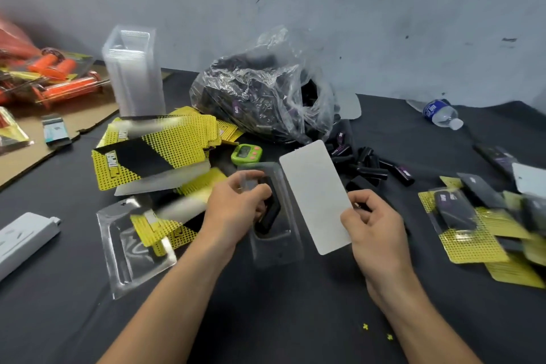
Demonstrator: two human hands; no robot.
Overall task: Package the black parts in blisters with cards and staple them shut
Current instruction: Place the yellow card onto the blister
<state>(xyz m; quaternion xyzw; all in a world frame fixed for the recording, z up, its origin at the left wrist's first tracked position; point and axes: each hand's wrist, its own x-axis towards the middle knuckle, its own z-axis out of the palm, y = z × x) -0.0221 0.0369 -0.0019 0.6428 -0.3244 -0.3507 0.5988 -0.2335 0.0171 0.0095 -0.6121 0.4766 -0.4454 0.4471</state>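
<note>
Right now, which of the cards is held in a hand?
The white-faced card, pinched by the right hand; the yellow-and-black cards lie in a pile, untouched.

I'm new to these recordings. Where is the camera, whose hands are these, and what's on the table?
No machine here: a camera worn on a person's head looks down at their bare hands. The left hand grips a clear blister with a black part in it; the right hand pinches a white card beside it. On the dark table lie yellow cards, a bag of black parts, stacked empty blisters, a green timer and finished packs at right.
</note>
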